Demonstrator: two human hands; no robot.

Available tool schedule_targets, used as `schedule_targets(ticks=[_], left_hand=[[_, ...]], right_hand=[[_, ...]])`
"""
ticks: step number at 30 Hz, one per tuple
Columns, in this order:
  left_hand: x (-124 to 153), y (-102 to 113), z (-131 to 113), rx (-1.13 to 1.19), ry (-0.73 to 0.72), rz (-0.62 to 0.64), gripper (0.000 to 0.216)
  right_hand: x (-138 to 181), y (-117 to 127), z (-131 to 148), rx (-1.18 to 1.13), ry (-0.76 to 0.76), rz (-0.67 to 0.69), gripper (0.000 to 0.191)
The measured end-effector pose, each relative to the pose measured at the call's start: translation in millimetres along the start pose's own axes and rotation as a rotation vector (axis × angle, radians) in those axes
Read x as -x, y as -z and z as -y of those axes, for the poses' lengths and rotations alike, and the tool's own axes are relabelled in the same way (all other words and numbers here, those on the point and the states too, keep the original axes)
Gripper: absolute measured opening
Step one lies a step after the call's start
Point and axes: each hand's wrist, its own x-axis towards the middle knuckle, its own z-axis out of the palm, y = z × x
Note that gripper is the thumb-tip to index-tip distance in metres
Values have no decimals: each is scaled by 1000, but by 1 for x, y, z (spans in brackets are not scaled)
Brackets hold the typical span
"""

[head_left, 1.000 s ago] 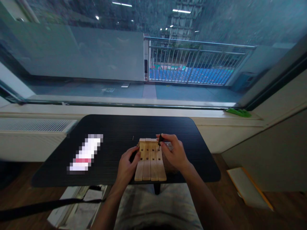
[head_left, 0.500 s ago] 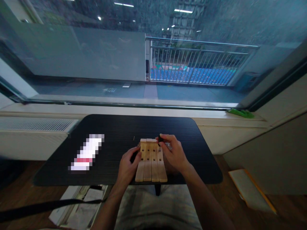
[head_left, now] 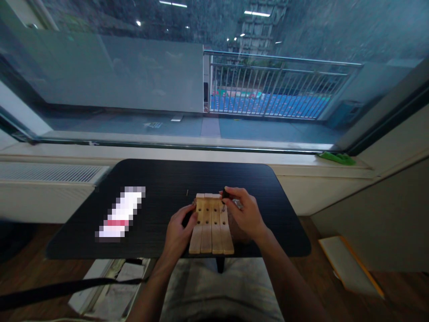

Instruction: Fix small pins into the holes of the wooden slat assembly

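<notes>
The wooden piece point(head_left: 211, 237) with round holes is sitting by the black desk's point(head_left: 161, 179) near edge. The left hand point(head_left: 179, 229) is pinching its left side. The right hand point(head_left: 248, 214) is pinching a little black tool point(head_left: 225, 194) over its top right part.

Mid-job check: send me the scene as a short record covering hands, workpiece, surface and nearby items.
Left hand: holds left edge of pale four-slat wooden piece
Right hand: pinches small black-handled tool
Tool position: over rightmost slat, near upper hole row; exact contact unclear
Surface: black round-cornered table
Beyond left hand: thin pale stick-like piece
White windowsill: green cloth-like item
</notes>
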Motion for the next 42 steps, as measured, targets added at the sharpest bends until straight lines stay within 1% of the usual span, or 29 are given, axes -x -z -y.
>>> schedule_targets(ticks=[6,10,13,22,29,37,42], left_hand=[[-1,1,1,-2,-8,-6,41],[-1,1,0,0,-11,-7,40],[-1,0,1,0,0,-6,42],[0,0,2,-9,-4,1,42],[0,0,1,2,-5,-6,43],[1,1,-2,0,-1,-4,42],[1,1,-1,-2,14,-2,44]], right_hand=[[-2,-1,3,51,43,-26,23],[-1,-1,5,76,72,-39,27],[2,-1,5,53,102,-38,31],[1,2,3,45,49,-7,28],[2,5,6,77,94,-7,27],[3,11,4,76,83,-25,26],[4,9,2,76,73,-40,26]])
